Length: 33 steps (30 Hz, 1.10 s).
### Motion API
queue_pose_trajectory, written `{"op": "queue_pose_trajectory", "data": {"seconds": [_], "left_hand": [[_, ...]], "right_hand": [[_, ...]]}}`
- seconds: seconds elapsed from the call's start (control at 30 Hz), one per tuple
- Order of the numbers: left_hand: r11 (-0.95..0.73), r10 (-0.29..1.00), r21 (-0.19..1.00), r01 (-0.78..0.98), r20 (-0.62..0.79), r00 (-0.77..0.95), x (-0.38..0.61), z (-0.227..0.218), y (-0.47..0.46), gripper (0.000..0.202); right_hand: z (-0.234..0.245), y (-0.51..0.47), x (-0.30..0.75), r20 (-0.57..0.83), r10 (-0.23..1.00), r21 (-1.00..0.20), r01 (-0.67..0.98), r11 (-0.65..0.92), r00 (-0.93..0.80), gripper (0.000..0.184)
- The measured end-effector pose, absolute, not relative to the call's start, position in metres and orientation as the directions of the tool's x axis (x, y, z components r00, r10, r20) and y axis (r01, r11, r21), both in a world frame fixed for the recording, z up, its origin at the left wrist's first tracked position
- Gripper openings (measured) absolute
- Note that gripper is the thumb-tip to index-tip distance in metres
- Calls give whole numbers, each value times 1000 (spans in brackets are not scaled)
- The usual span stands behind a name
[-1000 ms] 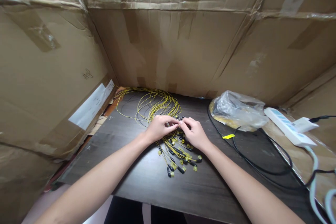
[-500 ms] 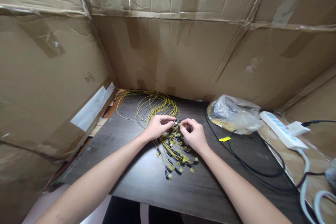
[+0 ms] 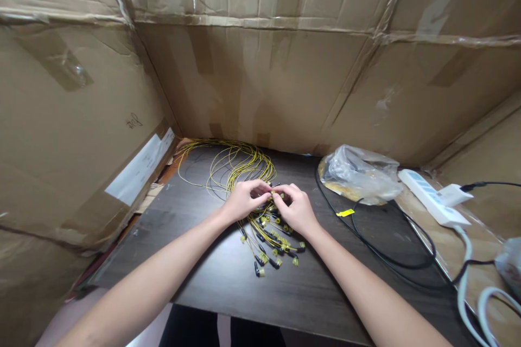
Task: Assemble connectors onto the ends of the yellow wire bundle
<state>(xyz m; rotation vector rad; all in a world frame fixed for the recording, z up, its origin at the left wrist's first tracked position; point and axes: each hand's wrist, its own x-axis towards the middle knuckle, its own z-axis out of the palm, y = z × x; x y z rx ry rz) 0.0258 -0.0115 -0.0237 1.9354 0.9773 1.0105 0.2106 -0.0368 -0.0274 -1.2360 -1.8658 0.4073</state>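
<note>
My left hand (image 3: 247, 198) is closed in a pinch over the bundle, its fingertips on a small wire connector that is mostly hidden. My right hand (image 3: 296, 208) meets it from the other side, thumb and forefinger pinched on a small yellow cap (image 3: 272, 192) at the connector's end. Thin yellow wires (image 3: 251, 161) loop away behind the hands toward the back left of the dark table (image 3: 211, 271). In front of and beneath the fingers lie several black connectors (image 3: 274, 264) with translucent yellow caps, fanned out on the tabletop.
A clear plastic bag (image 3: 360, 173) sits at the back right. Beside it lie a black cable (image 3: 378, 257) with a yellow tag (image 3: 345, 213) and a white power strip (image 3: 431, 195) with a plugged-in adapter. Cardboard walls (image 3: 252, 81) enclose the table's back and sides.
My fingertips have come closer together, with the right thumb and forefinger now meeting the left ones. The whole view has shifted slightly; the wires and loose connectors lie as before.
</note>
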Motion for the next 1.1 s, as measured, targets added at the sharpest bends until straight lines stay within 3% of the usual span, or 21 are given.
{"op": "queue_pose_trajectory", "data": {"seconds": [0.37, 0.8, 1.1], "left_hand": [[-476, 863, 804, 358, 348, 366, 25, -27, -10, 16], [-489, 852, 796, 357, 347, 393, 26, -31, -7, 14], [-510, 841, 781, 360, 366, 398, 24, -30, -7, 13]], "right_hand": [[-29, -35, 212, 434, 872, -582, 669, 462, -226, 18], [-34, -32, 214, 517, 822, -449, 740, 500, -241, 13], [-36, -31, 216, 537, 798, -428, 726, 538, -274, 14]]}}
